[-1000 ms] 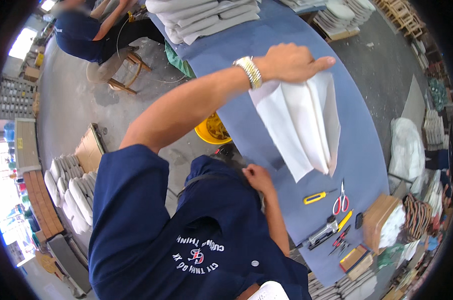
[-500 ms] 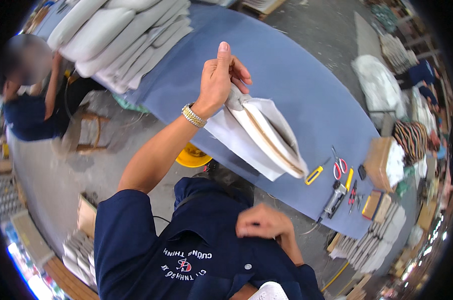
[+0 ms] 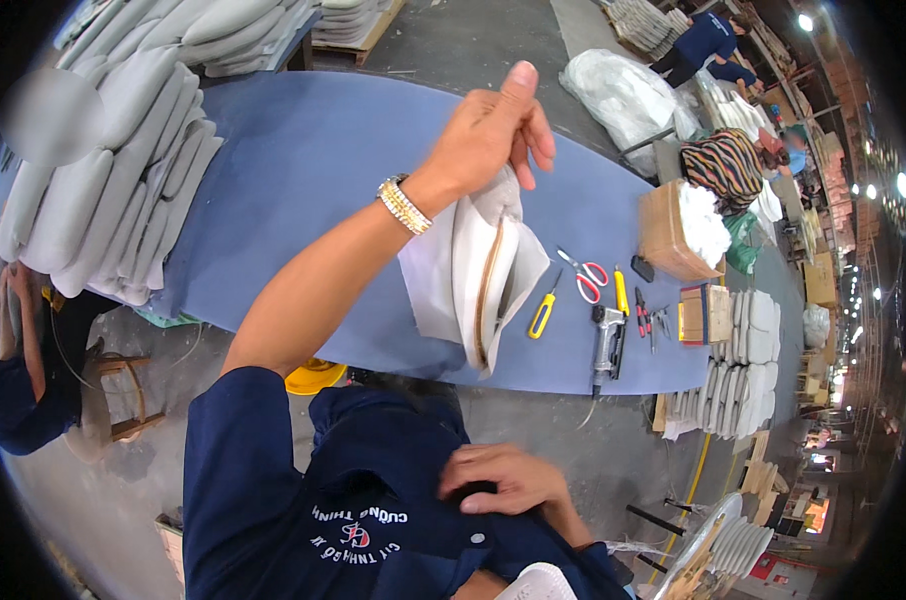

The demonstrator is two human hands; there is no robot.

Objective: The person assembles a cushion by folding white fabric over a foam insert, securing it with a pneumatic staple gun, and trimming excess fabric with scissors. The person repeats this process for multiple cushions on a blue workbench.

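Blue cloth covers the long worktable (image 3: 303, 190), the largest thing in view, running from ten o'clock to four o'clock. Grey-white cushions (image 3: 123, 150) lie stacked at its ten o'clock end. Raised above the table's middle, the white cushion cover (image 3: 478, 275) hangs by its top edge, its zip opening gaping toward six o'clock. The left hand (image 3: 488, 135) is clamped on that top edge, fingers pinching the fabric and thumb pointing to twelve o'clock; a metal watch (image 3: 405, 204) circles the wrist. The right hand (image 3: 503, 480) rests at six o'clock against the navy shirt (image 3: 313, 490), fingers loosely curled together and holding nothing. At three o'clock of the cover lie a staple gun (image 3: 607, 340), a yellow-handled knife (image 3: 544, 312) and red-handled scissors (image 3: 585, 274); a cardboard box (image 3: 663, 235) of white stuffing stands just beyond. To handle the cover well, the pinch should probably stay close to the zip end, so the opening hangs wide, and the free hand should likely steady the lower edge.
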